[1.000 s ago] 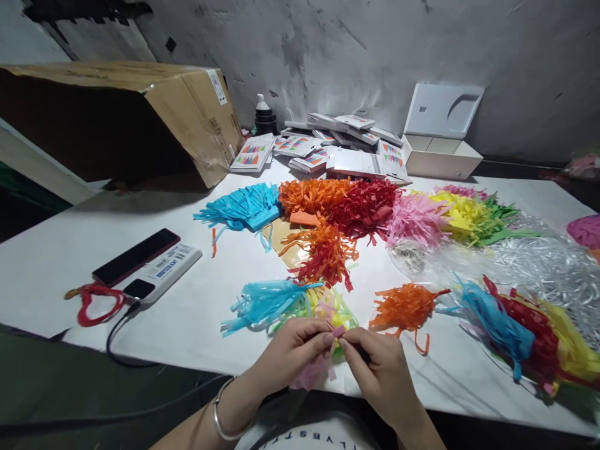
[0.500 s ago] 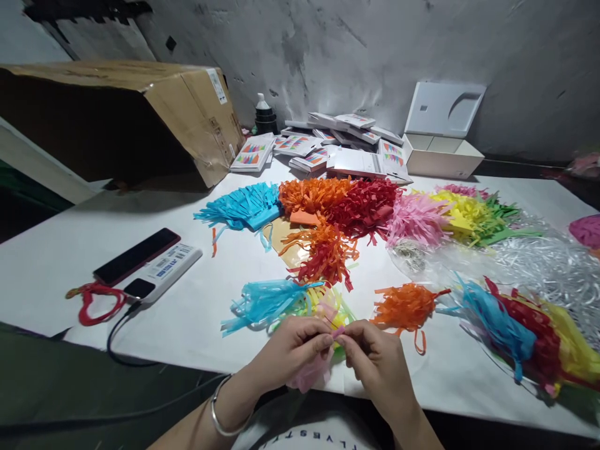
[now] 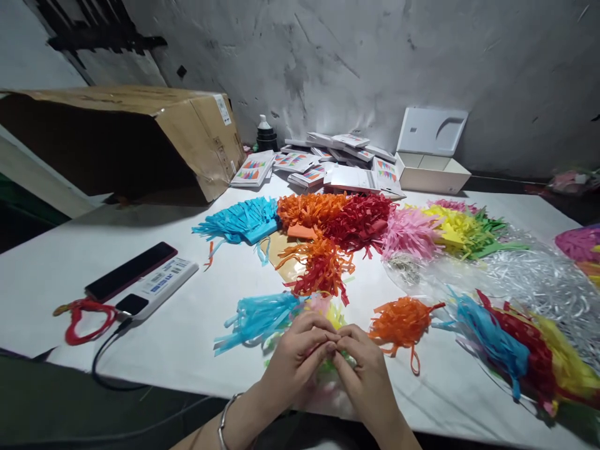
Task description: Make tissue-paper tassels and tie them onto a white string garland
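Observation:
My left hand and my right hand meet at the table's front edge with fingertips pinched together. Between them is a pink paper tassel; its fringe hangs blurred below the fingers, and its top is hidden by them. A light blue tassel lies just beyond my left hand, with yellow strips showing behind the fingertips. To the right of my right hand rests an orange tassel with a small loop.
Bundles of blue, orange, red and pink fringe line the table's middle. Silver strips lie right. Behind are flat printed boxes, an open white box and a cardboard carton. A phone lies left.
My fingertips have closed in around the pink tassel's top, which showed between them before and is now covered. The whole view has tilted up slightly, so things sit lower in the picture.

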`<state>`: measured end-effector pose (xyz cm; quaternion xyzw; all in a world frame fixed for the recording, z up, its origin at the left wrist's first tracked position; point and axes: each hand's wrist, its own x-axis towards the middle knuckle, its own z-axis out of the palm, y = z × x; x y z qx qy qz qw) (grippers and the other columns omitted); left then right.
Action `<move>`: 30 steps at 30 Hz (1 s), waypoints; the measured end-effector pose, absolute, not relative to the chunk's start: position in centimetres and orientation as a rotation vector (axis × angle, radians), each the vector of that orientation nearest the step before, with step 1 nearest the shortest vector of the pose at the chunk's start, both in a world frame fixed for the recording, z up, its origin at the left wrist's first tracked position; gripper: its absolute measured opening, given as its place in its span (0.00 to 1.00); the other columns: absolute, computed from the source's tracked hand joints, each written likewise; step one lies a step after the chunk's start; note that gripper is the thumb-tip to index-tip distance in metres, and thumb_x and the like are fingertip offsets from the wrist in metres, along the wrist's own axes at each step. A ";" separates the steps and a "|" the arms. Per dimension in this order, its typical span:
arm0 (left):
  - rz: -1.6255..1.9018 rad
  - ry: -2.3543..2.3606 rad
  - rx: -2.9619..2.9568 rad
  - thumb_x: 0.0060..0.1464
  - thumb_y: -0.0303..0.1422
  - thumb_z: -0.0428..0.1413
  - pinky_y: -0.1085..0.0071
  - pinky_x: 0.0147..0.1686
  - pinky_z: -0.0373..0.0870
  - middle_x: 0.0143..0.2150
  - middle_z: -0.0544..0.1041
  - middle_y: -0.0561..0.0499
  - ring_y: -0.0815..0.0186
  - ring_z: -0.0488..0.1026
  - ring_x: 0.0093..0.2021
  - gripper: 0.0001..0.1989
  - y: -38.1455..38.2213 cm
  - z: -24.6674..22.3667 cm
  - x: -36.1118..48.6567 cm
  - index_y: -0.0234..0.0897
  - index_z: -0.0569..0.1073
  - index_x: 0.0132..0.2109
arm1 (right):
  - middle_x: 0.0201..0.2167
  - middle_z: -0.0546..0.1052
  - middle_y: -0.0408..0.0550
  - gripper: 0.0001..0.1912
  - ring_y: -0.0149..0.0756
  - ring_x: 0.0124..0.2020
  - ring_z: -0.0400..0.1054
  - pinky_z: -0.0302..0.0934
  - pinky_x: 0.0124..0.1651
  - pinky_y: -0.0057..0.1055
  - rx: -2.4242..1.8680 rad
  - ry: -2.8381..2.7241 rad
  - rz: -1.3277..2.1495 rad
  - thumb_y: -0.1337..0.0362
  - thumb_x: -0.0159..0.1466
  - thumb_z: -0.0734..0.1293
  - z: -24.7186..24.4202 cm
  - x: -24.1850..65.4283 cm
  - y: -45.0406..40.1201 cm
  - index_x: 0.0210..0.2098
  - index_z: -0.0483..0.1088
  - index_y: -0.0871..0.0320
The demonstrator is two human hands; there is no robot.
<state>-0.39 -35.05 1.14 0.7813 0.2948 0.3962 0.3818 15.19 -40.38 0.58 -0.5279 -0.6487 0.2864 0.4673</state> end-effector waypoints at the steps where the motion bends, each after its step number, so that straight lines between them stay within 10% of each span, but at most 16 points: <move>1: 1.074 0.778 1.977 0.65 0.31 0.53 0.67 0.46 0.69 0.38 0.77 0.48 0.62 0.73 0.43 0.10 -34.9 1.2 -0.4 0.40 0.79 0.39 | 0.34 0.76 0.46 0.09 0.35 0.38 0.71 0.64 0.41 0.27 -1.304 -1.612 0.715 0.70 0.67 0.64 0.3 15.4 -40.3 0.34 0.75 0.55; 7: 1.583 1.086 1.660 0.66 0.31 0.53 0.73 0.43 0.68 0.39 0.72 0.52 0.67 0.70 0.41 0.08 -32.2 2.8 -2.4 0.40 0.74 0.38 | 0.37 0.78 0.48 0.09 0.43 0.42 0.71 0.64 0.47 0.39 -1.555 -1.723 0.381 0.71 0.65 0.64 -1.0 18.8 -40.5 0.33 0.75 0.54; 12: 1.294 0.700 1.935 0.66 0.34 0.54 0.71 0.46 0.70 0.41 0.73 0.49 0.64 0.72 0.44 0.09 -32.9 3.3 -1.1 0.41 0.79 0.40 | 0.51 0.77 0.51 0.18 0.45 0.54 0.70 0.63 0.55 0.39 -1.392 -1.711 0.278 0.63 0.68 0.65 0.7 18.6 -40.5 0.57 0.69 0.54; 18: 1.104 0.913 2.024 0.70 0.36 0.45 0.63 0.52 0.71 0.52 0.72 0.41 0.58 0.72 0.53 0.16 -29.9 2.3 1.6 0.38 0.75 0.52 | 0.21 0.71 0.41 0.18 0.31 0.24 0.66 0.59 0.28 0.26 -1.327 -1.445 0.738 0.57 0.71 0.61 0.8 16.9 -39.8 0.27 0.72 0.56; 22: 0.772 1.413 2.212 0.62 0.26 0.51 0.61 0.49 0.71 0.56 0.71 0.37 0.56 0.74 0.50 0.17 -24.0 0.7 2.8 0.33 0.72 0.57 | 0.21 0.70 0.41 0.18 0.31 0.23 0.64 0.55 0.25 0.25 -1.356 -1.347 0.809 0.55 0.70 0.63 0.0 17.1 -39.7 0.29 0.74 0.57; 26: 0.751 1.453 2.260 0.56 0.18 0.50 0.65 0.42 0.73 0.38 0.78 0.44 0.59 0.77 0.38 0.13 -21.3 -0.2 3.8 0.34 0.78 0.38 | 0.22 0.73 0.43 0.18 0.32 0.24 0.66 0.55 0.25 0.25 -1.358 -1.358 0.827 0.54 0.70 0.63 -0.2 17.3 -39.7 0.29 0.74 0.57; 30: 1.014 1.409 2.315 0.61 0.20 0.46 0.63 0.51 0.71 0.47 0.78 0.42 0.59 0.75 0.49 0.16 -23.0 1.1 2.3 0.36 0.77 0.44 | 0.23 0.74 0.43 0.18 0.32 0.25 0.68 0.59 0.27 0.24 -1.386 -1.381 0.788 0.54 0.69 0.63 -0.7 18.1 -39.5 0.30 0.75 0.57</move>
